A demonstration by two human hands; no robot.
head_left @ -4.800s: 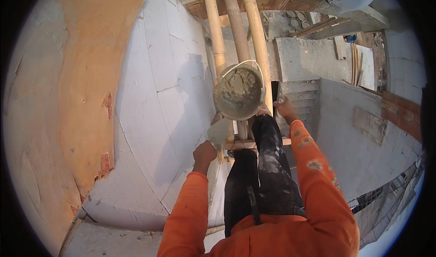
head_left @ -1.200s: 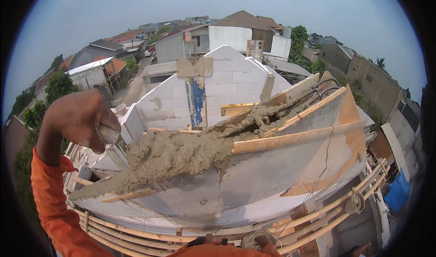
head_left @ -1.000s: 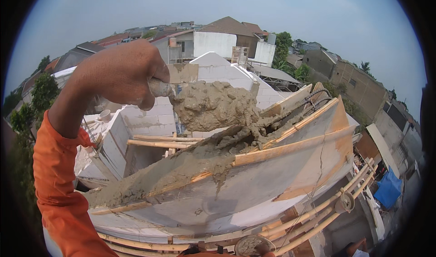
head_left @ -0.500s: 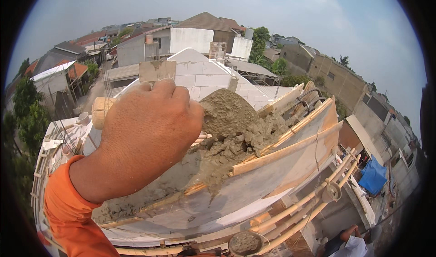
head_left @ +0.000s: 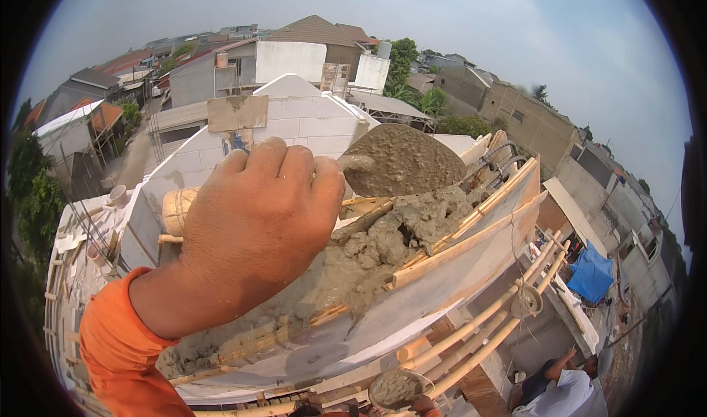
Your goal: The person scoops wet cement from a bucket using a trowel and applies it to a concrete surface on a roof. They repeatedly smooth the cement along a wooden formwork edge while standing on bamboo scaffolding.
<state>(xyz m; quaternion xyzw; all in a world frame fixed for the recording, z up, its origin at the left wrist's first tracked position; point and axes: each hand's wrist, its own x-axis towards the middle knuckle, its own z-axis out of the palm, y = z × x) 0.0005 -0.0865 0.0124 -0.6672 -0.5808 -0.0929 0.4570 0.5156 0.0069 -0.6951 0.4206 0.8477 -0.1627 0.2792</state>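
Note:
My left hand [head_left: 258, 233] grips the wooden handle [head_left: 179, 209] of a trowel, its blade [head_left: 403, 159] coated with wet mortar and raised over the formwork trough. Beneath the blade, lumpy mortar [head_left: 401, 233] lies in the trough, bordered on the right by timber boards [head_left: 456, 248], with bent bars [head_left: 492, 168] sticking up at its far end. At the lower edge, a bucket of mortar [head_left: 394, 391] stands beside my right hand [head_left: 423, 407], which is small and partly cut off, so I cannot tell what its fingers hold.
Bamboo poles [head_left: 479, 329] run below the formwork, with a second bucket [head_left: 526, 299] on them. A co-worker [head_left: 560, 391] in white is at the lower right. A white block wall [head_left: 302, 126] stands ahead, a blue tarp [head_left: 589, 273] lies right, and neighbouring roofs spread beyond.
Since half a second ago, my left hand and the trowel have moved slightly right, the blade now over the far part of the trough. The co-worker shows more at the lower right.

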